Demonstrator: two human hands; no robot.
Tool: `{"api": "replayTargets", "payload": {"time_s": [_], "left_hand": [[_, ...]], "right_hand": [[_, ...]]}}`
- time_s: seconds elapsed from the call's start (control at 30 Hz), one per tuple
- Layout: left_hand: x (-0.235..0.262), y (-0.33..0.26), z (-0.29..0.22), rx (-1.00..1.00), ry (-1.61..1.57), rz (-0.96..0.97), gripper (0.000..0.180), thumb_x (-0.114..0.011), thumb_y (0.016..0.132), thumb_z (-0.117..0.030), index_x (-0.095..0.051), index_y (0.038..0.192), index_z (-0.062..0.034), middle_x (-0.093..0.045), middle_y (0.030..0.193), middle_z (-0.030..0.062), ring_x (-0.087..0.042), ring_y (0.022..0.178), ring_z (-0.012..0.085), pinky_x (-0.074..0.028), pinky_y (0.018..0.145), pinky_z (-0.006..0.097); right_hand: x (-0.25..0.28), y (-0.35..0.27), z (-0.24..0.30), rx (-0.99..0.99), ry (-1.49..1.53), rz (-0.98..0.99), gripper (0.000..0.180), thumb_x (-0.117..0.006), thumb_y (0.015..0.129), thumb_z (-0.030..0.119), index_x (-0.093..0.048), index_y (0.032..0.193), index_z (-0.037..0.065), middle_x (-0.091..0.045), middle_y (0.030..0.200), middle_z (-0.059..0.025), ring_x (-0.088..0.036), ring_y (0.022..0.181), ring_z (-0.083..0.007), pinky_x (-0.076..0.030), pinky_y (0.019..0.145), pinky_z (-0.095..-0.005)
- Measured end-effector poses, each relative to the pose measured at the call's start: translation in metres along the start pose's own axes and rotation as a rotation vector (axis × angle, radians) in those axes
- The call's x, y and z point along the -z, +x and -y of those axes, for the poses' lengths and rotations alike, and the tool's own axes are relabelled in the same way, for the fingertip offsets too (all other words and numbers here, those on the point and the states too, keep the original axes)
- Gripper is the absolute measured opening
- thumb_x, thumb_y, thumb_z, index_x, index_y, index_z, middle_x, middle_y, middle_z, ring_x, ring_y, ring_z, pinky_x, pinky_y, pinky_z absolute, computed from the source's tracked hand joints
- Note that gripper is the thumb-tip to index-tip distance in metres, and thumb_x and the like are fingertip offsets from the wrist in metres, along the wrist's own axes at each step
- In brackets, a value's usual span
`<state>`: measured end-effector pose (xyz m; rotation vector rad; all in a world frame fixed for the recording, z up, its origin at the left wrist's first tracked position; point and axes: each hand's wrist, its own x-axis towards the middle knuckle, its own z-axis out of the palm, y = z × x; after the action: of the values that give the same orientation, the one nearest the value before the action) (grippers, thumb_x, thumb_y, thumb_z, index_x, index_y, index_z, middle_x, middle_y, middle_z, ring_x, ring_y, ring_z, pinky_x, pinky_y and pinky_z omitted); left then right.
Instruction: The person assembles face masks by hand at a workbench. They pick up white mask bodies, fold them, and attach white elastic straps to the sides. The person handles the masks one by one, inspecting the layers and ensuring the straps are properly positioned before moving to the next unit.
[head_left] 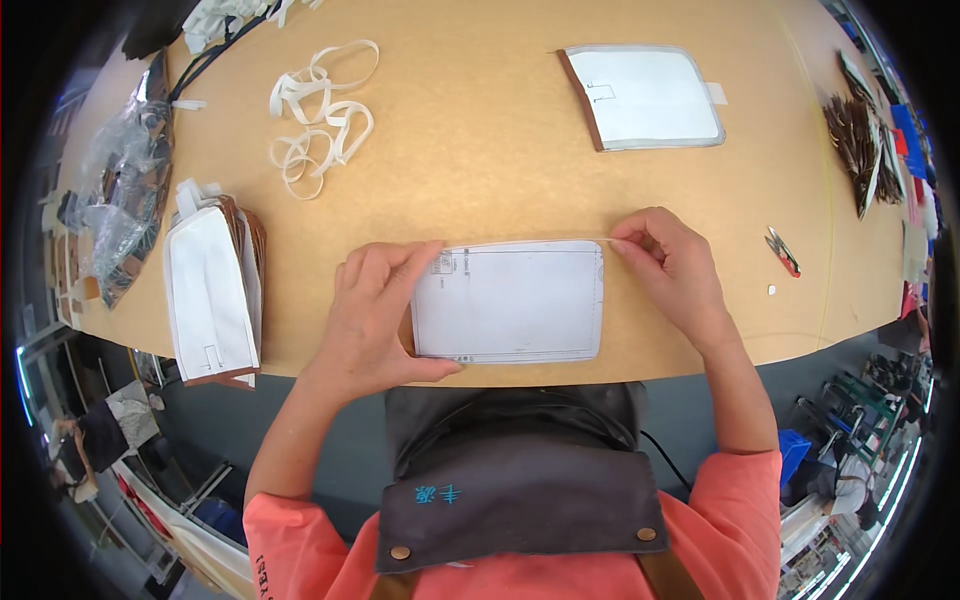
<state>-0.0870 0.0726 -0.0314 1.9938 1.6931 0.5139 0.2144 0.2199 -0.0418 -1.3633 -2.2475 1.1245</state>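
Note:
A white rounded rectangular panel [510, 300] with thin printed lines lies flat near the front edge of the tan table [480, 170]. My left hand [375, 320] presses down on the panel's left end, thumb along its lower edge. My right hand [672, 270] is at the panel's upper right corner, its fingertips pinched on a thin white strip that runs along the panel's top edge.
A stack of white and brown panels [212, 290] sits at the left. Loose white strips [320, 115] lie at the back left, crumpled plastic bags [120, 190] further left. Another white panel [648, 97] lies at the back, small snips [783, 251] at the right, dark pieces [860, 140] far right.

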Motion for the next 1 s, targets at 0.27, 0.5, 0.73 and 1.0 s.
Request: {"api": "replayTargets", "payload": {"time_s": [0.27,0.5,0.73,1.0], "left_hand": [[-0.004,-0.001,0.000,0.001,-0.007,-0.021,0.103,-0.091,0.051,-0.032,-0.051,0.142,-0.0060,-0.055,0.126,0.0107,-0.049,0.113,0.0319,-0.037,0.101,0.044],[-0.007,-0.002,-0.002,0.014,0.006,-0.036,0.106,-0.090,0.049,-0.032,-0.051,0.143,-0.0044,-0.056,0.125,0.0108,-0.050,0.112,0.0302,-0.036,0.099,0.043],[-0.017,-0.010,-0.003,0.036,0.000,-0.114,0.108,-0.091,0.047,-0.034,-0.050,0.142,-0.0037,-0.056,0.121,0.0115,-0.050,0.109,0.0289,-0.036,0.094,0.042],[-0.023,-0.013,-0.005,0.045,0.022,-0.157,0.107,-0.090,0.046,-0.034,-0.052,0.141,-0.0046,-0.055,0.118,0.0103,-0.048,0.106,0.0278,-0.035,0.092,0.040]], "right_hand": [[0.000,-0.005,-0.002,-0.020,-0.025,0.001,0.004,-0.068,0.090,0.008,-0.068,0.094,0.006,-0.065,0.084,-0.0061,-0.062,0.070,-0.0193,-0.049,0.063,-0.0313],[-0.004,-0.002,0.001,-0.060,-0.024,-0.040,0.004,-0.066,0.090,0.010,-0.068,0.093,0.008,-0.065,0.082,-0.0058,-0.063,0.071,-0.0189,-0.049,0.063,-0.0315],[-0.007,0.004,0.003,-0.124,0.040,-0.041,0.007,-0.065,0.089,0.008,-0.068,0.095,0.006,-0.067,0.085,-0.0067,-0.064,0.073,-0.0182,-0.049,0.065,-0.0302],[-0.014,-0.005,0.001,-0.014,-0.038,-0.121,0.007,-0.066,0.088,0.006,-0.069,0.094,0.006,-0.065,0.082,-0.0064,-0.063,0.071,-0.0182,-0.050,0.061,-0.0299]]}}
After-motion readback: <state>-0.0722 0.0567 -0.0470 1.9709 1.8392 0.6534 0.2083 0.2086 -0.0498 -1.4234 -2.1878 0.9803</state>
